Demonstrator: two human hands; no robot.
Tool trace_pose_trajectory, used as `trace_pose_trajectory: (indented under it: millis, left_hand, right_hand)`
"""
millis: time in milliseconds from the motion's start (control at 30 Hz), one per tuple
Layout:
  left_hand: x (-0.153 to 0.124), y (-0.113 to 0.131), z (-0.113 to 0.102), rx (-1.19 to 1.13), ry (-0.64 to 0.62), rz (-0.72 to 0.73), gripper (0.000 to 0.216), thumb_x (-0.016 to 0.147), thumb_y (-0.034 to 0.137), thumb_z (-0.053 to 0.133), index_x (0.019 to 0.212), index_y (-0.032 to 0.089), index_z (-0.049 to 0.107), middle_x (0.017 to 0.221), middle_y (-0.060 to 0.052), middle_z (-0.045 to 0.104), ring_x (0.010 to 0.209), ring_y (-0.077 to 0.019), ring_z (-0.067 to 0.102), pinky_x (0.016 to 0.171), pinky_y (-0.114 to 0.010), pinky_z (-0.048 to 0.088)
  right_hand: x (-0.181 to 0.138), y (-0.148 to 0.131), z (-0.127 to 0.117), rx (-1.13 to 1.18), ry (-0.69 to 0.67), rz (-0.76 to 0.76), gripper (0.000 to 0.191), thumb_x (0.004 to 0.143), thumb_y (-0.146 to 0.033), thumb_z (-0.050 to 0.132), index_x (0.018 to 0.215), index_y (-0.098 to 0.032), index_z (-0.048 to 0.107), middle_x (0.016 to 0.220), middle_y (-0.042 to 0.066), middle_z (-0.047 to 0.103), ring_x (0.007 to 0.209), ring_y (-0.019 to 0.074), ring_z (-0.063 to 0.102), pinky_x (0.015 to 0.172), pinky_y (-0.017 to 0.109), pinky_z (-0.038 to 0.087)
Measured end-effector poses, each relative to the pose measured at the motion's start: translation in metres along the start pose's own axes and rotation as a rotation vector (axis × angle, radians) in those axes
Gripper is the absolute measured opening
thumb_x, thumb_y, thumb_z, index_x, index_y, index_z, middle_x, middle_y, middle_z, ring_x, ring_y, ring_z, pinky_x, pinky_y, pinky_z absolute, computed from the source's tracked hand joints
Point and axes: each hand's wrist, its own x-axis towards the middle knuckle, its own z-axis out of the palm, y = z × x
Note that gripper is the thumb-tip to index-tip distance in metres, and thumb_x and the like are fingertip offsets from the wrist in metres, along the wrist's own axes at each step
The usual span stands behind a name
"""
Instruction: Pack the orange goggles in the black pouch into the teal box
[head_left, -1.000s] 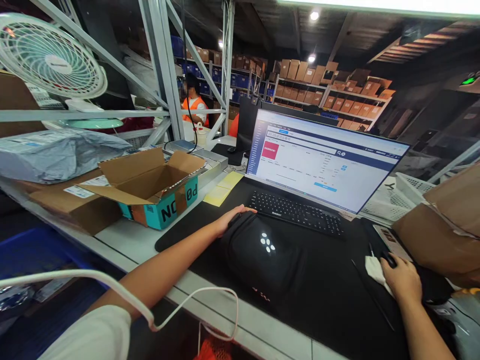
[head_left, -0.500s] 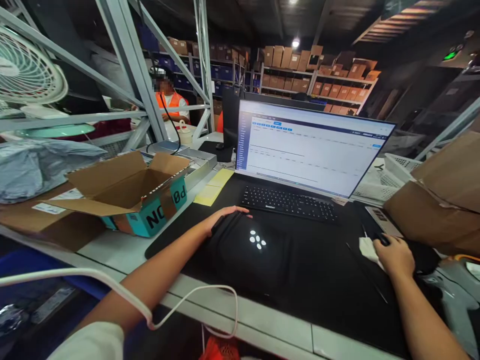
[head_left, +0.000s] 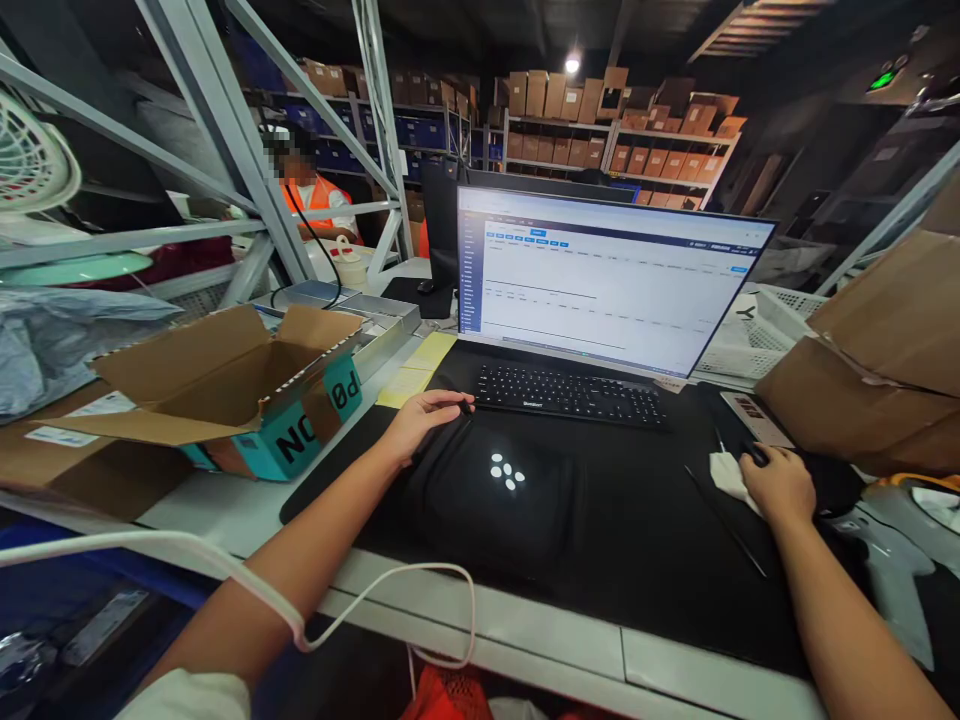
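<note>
- Two hands on the desk. Left hand [head_left: 420, 420] rests palm-down on the top-left corner of a black pouch [head_left: 495, 490], fingers loosely curled over its edge, not a firm clamp.
- Right hand [head_left: 780, 485] is cupped over a black mouse [head_left: 757, 457], fingers draped on it; a crumpled white tissue [head_left: 726, 474] lies just beside, touching the hand.
- Pouch lies flat on the black desk mat [head_left: 645, 520], directly in front of the keyboard [head_left: 570, 393], white dot logo facing up.
- Handling guess: soft fabric, light, sags if lifted from one corner. It looks padded and not fragile. Best hold is along the top edge or corner where the left hand already sits; the flat face gives nothing to pinch.
- Open cardboard box [head_left: 225, 385] with teal sides sits left of the mat, flaps up. Visible inside looks bare, but its floor is partly hidden.
- White mesh basket [head_left: 757, 330] sits right of the monitor [head_left: 607, 275]; contents can't be made out.
- Brown cartons [head_left: 877, 370] are stacked at far right, closed.
- Yellow sticky notes [head_left: 420, 365] lie between box and keyboard.
- Another person in an orange vest [head_left: 315, 200] is behind the racking, well apart.
</note>
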Motion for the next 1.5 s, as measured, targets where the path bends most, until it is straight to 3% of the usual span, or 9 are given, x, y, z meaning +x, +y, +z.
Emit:
trace_pose_trajectory:
  millis: [267, 433, 533, 700, 967, 1067, 1267, 1333, 1500]
  left_hand:
    - [0.006, -0.006, -0.002, 0.025, 0.018, -0.062, 0.079, 0.064, 0.044, 0.099, 0.134, 0.016, 0.075, 0.118, -0.016, 0.081, 0.099, -0.0304, 0.079, 0.1, -0.044, 0.059]
    - [0.009, -0.006, -0.006, 0.033, 0.022, -0.052, 0.124, 0.062, 0.047, 0.1, 0.167, 0.019, 0.04, 0.114, -0.014, 0.082, 0.094, -0.0269, 0.079, 0.089, -0.035, 0.059]
    - [0.009, -0.007, -0.006, 0.029, 0.069, -0.014, 0.134, 0.065, 0.052, 0.099, 0.172, 0.02, 0.025, 0.106, -0.012, 0.084, 0.085, -0.0229, 0.078, 0.078, -0.029, 0.056]
    - [0.011, -0.006, -0.004, -0.044, 0.119, -0.07, 0.109, 0.076, 0.066, 0.087, 0.163, 0.017, 0.043, 0.089, -0.01, 0.083, 0.073, -0.0203, 0.075, 0.07, -0.026, 0.054]
    - [0.008, 0.001, -0.008, -0.202, 0.164, -0.093, 0.039, 0.091, 0.048, 0.077, 0.113, 0.016, 0.072, 0.098, -0.012, 0.083, 0.076, -0.0189, 0.073, 0.079, -0.031, 0.059]
    - [0.004, 0.002, -0.009, -0.211, 0.122, -0.133, 0.038, 0.092, 0.049, 0.071, 0.108, 0.015, 0.075, 0.106, -0.013, 0.082, 0.087, -0.0223, 0.075, 0.086, -0.035, 0.06]
    - [-0.005, 0.007, 0.001, -0.218, -0.038, -0.173, 0.061, 0.087, 0.064, 0.069, 0.118, 0.012, 0.075, 0.118, -0.018, 0.081, 0.113, -0.0353, 0.074, 0.103, -0.047, 0.057]
    - [-0.005, 0.008, 0.004, -0.245, -0.086, -0.174, 0.058, 0.086, 0.063, 0.07, 0.111, 0.011, 0.075, 0.118, -0.02, 0.08, 0.12, -0.0396, 0.072, 0.108, -0.052, 0.054]
    - [-0.001, 0.004, 0.002, -0.296, -0.133, -0.143, 0.046, 0.083, 0.061, 0.073, 0.094, 0.017, 0.066, 0.114, -0.02, 0.081, 0.113, -0.0421, 0.075, 0.102, -0.055, 0.055]
  right_hand:
    - [0.004, 0.004, 0.005, 0.015, -0.01, -0.06, 0.056, 0.09, -0.049, 0.054, 0.13, -0.017, 0.078, 0.141, 0.018, 0.066, 0.128, 0.0372, 0.063, 0.111, 0.053, 0.051]
    - [0.003, 0.003, 0.003, 0.034, -0.003, -0.041, 0.054, 0.09, -0.047, 0.055, 0.131, -0.018, 0.077, 0.144, 0.018, 0.065, 0.129, 0.038, 0.063, 0.111, 0.055, 0.051]
    - [0.001, 0.002, 0.002, 0.055, 0.01, -0.038, 0.052, 0.089, -0.044, 0.058, 0.13, -0.018, 0.077, 0.143, 0.019, 0.065, 0.129, 0.0394, 0.063, 0.111, 0.058, 0.051]
    - [-0.001, -0.003, -0.002, 0.04, 0.005, -0.012, 0.054, 0.089, -0.047, 0.055, 0.13, -0.018, 0.078, 0.143, 0.019, 0.065, 0.128, 0.0394, 0.063, 0.11, 0.055, 0.051]
    - [-0.003, -0.004, -0.006, 0.021, -0.008, -0.008, 0.058, 0.091, -0.049, 0.052, 0.133, -0.017, 0.076, 0.145, 0.021, 0.064, 0.125, 0.0389, 0.064, 0.107, 0.054, 0.051]
    - [-0.003, -0.005, -0.006, 0.017, -0.004, -0.005, 0.057, 0.091, -0.05, 0.052, 0.132, -0.018, 0.077, 0.146, 0.02, 0.064, 0.126, 0.041, 0.064, 0.106, 0.056, 0.052]
    - [-0.004, -0.005, -0.005, 0.029, 0.002, -0.004, 0.06, 0.091, -0.047, 0.052, 0.137, -0.016, 0.074, 0.147, 0.021, 0.063, 0.128, 0.0415, 0.064, 0.108, 0.057, 0.052]
    - [-0.003, -0.004, -0.004, 0.038, 0.001, -0.003, 0.06, 0.091, -0.048, 0.053, 0.137, -0.016, 0.074, 0.147, 0.021, 0.063, 0.128, 0.0413, 0.064, 0.108, 0.057, 0.052]
    - [-0.003, -0.004, -0.003, 0.06, 0.029, -0.012, 0.055, 0.09, -0.047, 0.055, 0.132, -0.019, 0.077, 0.145, 0.019, 0.064, 0.128, 0.0394, 0.063, 0.11, 0.056, 0.051]
